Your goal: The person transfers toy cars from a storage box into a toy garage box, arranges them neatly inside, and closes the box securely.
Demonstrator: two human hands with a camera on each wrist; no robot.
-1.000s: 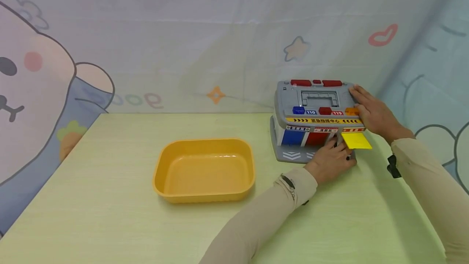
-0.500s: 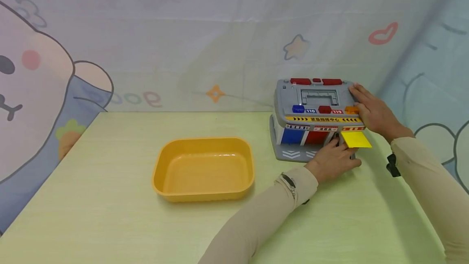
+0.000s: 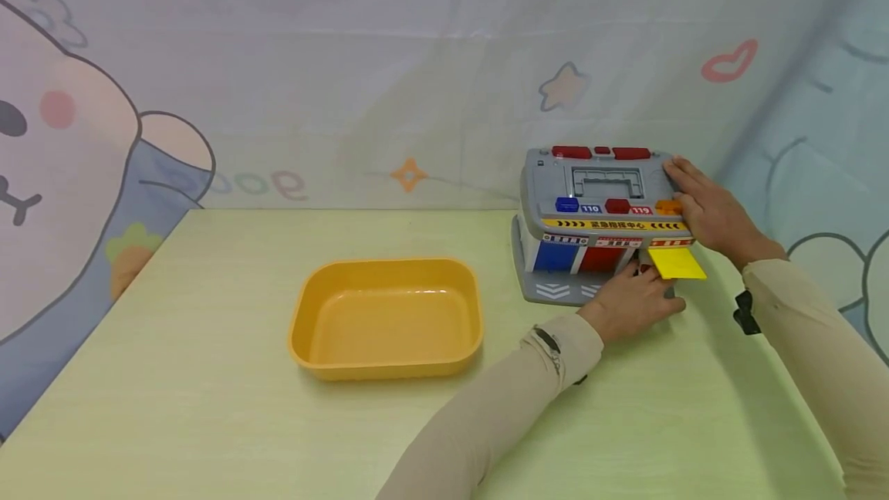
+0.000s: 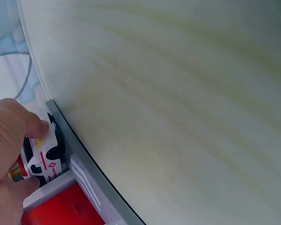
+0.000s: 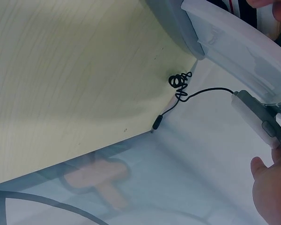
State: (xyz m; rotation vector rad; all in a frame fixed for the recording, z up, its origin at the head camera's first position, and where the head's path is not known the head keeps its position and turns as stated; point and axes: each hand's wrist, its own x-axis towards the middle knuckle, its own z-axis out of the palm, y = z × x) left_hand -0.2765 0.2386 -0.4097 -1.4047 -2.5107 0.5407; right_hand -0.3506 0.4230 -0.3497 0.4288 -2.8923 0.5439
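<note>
A grey toy rescue station (image 3: pixel 597 214) stands at the table's right rear, with blue and red garage doors and a raised yellow flap (image 3: pixel 677 263) over its right bay. Beneath this flap my left hand (image 3: pixel 632 305) reaches into the bay opening. The left wrist view shows its thumb and a finger gripping a white toy car (image 4: pixel 48 157) with red markings and black wheels. Part of the car is hidden by the hand. My right hand (image 3: pixel 718 218) rests on the right end of the station's roof, fingers extended over the edge.
A yellow plastic tray (image 3: pixel 385 371) lies left of the station on the pale wooden table (image 3: pixel 208 407). A coiled black cord (image 5: pixel 215 88) with a black end piece (image 5: pixel 157 122) hangs from a grey and white part (image 5: pixel 260 119) at the station's side. A printed cloth (image 3: pixel 347 99) hangs behind.
The left thumb has shifted slightly right and the fingers have spread a little at the bay. The right hand, station and tray keep their places.
</note>
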